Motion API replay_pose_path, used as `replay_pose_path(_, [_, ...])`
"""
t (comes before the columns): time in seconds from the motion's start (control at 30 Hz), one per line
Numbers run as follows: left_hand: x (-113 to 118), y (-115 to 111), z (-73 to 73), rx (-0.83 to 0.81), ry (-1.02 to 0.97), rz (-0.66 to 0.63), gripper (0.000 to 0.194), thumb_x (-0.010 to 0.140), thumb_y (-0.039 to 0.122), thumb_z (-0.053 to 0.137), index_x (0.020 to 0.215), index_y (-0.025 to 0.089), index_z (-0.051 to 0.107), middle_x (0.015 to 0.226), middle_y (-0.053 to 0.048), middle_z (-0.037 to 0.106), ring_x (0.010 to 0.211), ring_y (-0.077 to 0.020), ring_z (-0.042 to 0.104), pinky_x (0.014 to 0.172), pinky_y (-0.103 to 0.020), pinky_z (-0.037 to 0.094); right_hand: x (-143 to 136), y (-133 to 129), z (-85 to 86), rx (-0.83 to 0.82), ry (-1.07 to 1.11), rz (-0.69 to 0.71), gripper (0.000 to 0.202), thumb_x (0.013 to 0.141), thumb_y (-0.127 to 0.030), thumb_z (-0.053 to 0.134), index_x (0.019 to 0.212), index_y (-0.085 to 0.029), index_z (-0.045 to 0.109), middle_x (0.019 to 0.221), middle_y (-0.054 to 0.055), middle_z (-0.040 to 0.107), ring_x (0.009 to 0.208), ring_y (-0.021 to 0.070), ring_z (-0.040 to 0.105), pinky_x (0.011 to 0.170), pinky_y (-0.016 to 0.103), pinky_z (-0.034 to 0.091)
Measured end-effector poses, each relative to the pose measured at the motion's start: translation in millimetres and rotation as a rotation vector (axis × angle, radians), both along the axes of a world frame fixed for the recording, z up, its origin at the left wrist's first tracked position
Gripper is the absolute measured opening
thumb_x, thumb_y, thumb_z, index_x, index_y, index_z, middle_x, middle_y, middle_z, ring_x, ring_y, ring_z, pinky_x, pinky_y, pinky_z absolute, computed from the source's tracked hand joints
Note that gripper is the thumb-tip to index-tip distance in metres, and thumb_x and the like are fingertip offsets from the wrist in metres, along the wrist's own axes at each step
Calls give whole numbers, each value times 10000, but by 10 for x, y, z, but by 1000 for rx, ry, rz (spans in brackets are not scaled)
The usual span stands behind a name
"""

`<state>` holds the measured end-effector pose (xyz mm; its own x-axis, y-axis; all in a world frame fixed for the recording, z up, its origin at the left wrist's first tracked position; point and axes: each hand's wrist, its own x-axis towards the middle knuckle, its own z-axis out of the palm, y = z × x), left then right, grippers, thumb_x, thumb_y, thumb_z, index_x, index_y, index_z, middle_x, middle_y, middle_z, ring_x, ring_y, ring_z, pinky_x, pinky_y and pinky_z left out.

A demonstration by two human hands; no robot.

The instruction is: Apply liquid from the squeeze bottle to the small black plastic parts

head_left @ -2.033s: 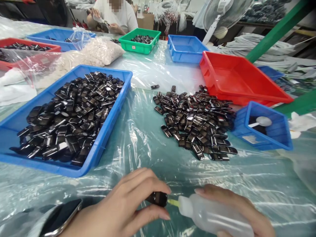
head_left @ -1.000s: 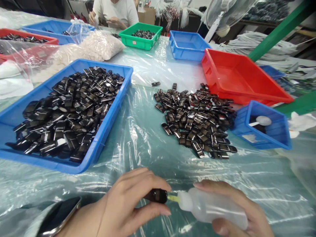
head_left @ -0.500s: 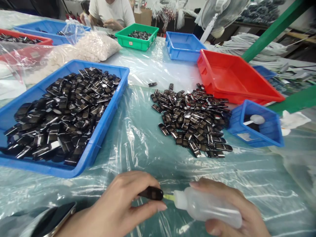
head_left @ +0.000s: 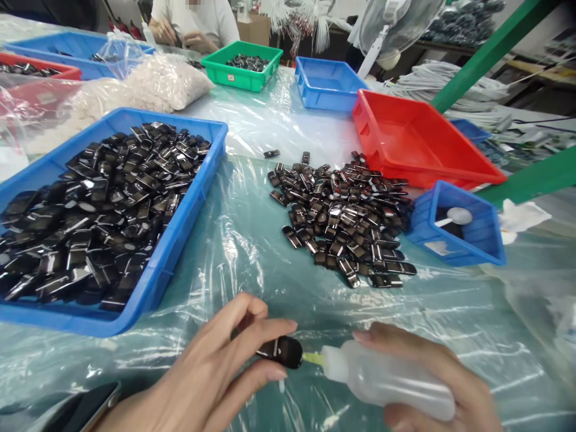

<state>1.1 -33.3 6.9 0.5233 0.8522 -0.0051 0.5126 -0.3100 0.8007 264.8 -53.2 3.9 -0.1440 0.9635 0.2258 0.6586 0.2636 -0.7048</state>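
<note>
Near the bottom centre, my left hand (head_left: 220,360) pinches a glossy black oval part (head_left: 288,352) between thumb and fingers. My right hand (head_left: 443,372) is wrapped round a translucent white squeeze bottle (head_left: 382,375), tilted on its side. Its yellowish nozzle (head_left: 314,358) points left and meets the end of the black part. Beyond my hands lies a loose pile of similar black parts (head_left: 342,210) on the plastic-covered table (head_left: 243,264). A blue tray (head_left: 180,231) on the left is heaped with more black parts (head_left: 112,210).
Right of the pile are a small blue bin (head_left: 477,240) holding a white spoon (head_left: 459,216) and a red tray (head_left: 418,138). Farther back stand a blue tray (head_left: 326,84), a green tray (head_left: 243,75) and a bag of pale pieces (head_left: 166,81). A person (head_left: 193,27) sits across the table.
The camera view has shifted slightly, so the trays appear farther left. My left fingers have changed their hold on the black part, and its end looks turned. The bottle remains in my right hand.
</note>
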Motion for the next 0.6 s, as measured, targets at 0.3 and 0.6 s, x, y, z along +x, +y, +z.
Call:
replay_pose_path(0.3, [24, -10, 40, 41, -55, 45, 261, 970, 410, 469, 1181, 316, 591, 964, -24, 534, 734, -132, 586, 682, -190, 522, -49, 112, 68, -84, 221, 172, 319, 828, -584, 569, 1146, -553, 585, 626, -50, 644, 469, 170, 604, 436, 277, 474])
replay_pose_path(0.6, [11, -19, -46, 52, -112, 47, 251, 974, 396, 472, 1209, 359, 551, 978, -8, 527, 786, -143, 588, 687, -230, 469, -45, 99, 76, -95, 219, 161, 293, 851, -546, 565, 1143, -545, 589, 652, -39, 658, 482, 184, 607, 425, 293, 472])
